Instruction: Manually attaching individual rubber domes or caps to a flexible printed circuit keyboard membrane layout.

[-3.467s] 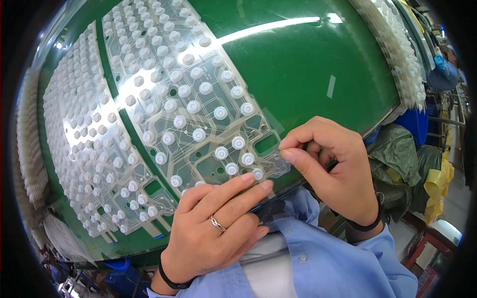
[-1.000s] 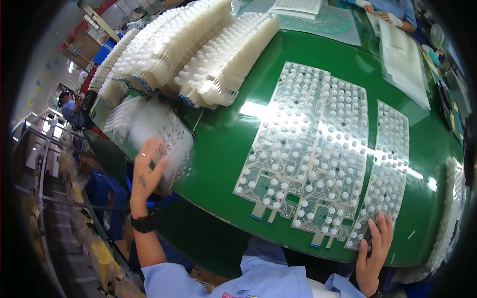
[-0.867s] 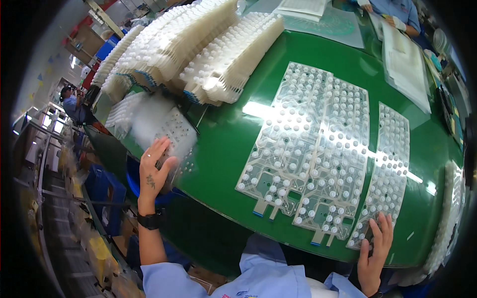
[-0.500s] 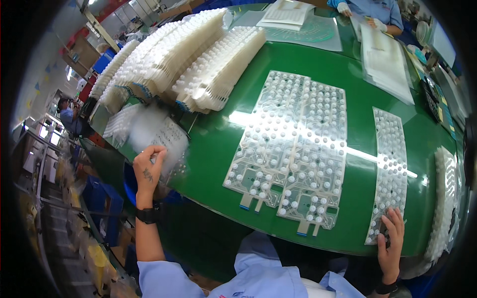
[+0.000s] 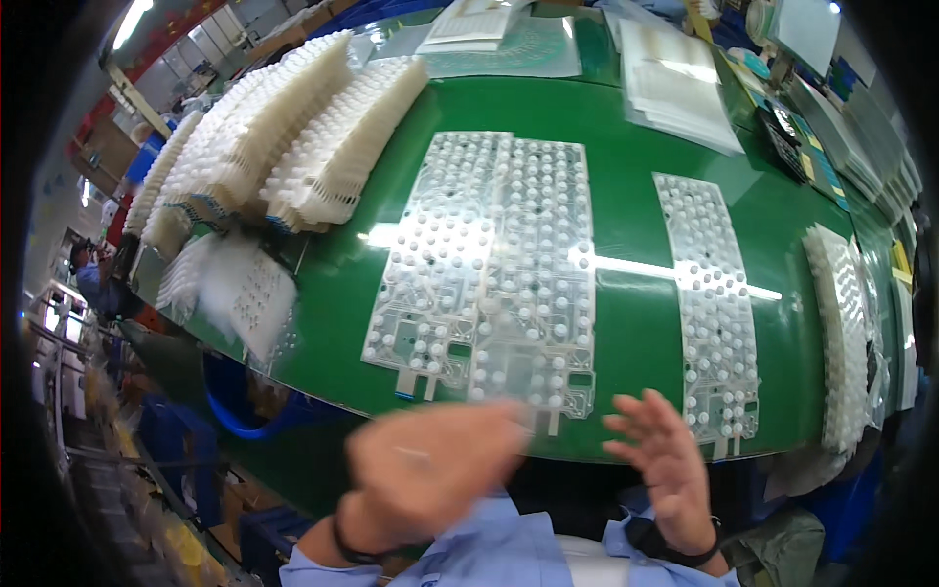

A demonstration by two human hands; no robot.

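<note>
Two clear keyboard membrane sheets (image 5: 430,279) dotted with white domes lie side by side, touching, on the green table (image 5: 626,323). A third dotted membrane strip (image 5: 706,284) lies apart on the right. My left hand (image 5: 430,465) is blurred over the table's front edge, by the near end of the middle sheet (image 5: 538,274). A hazy, see-through patch shows above that end; whether my left hand holds a film there is unclear. My right hand (image 5: 665,465) hovers between the middle sheet and the right strip, fingers apart, nothing in it.
Tall stacks of domed membranes (image 5: 333,147) stand at the far left. In front of them is a pile of translucent sheets (image 5: 259,298). Another membrane stack (image 5: 839,333) stands at the right edge. Bagged sheets (image 5: 675,83) lie at the back. A blue bin (image 5: 230,401) sits below the left edge.
My left hand has come from the translucent pile to the middle sheets' near end. My right hand has lifted off the right strip and moved left. The view has turned right.
</note>
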